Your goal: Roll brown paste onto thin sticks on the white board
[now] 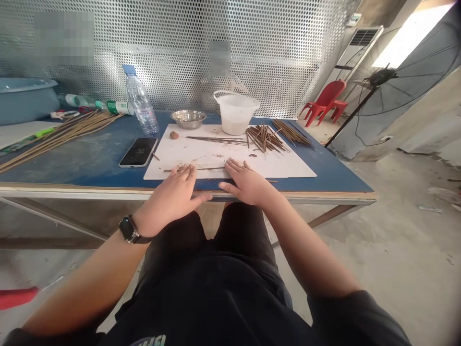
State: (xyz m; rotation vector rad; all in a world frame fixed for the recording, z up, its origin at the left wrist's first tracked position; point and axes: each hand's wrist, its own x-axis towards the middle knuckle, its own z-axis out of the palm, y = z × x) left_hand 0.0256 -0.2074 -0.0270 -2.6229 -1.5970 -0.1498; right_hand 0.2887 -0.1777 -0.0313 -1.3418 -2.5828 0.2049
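Note:
My left hand (175, 192) and my right hand (245, 181) lie flat, fingers stretched out, on the near edge of a white board (288, 163) on the blue table (90, 161). Under the fingertips of both hands lies a thin brown stick (211, 168), pressed against the board. A watch is on my left wrist. Further back on the board sit a pile of coated sticks (264, 137), a few long thin sticks (216, 139) and a small brown lump (174, 135).
A white bucket (236, 113), a steel bowl (188, 118), a water bottle (141, 101) and a phone (139, 152) stand nearby. Long bare sticks (61, 134) lie at the left by a blue basin (25, 98). A fan (403, 72) and red chairs (326, 103) stand right.

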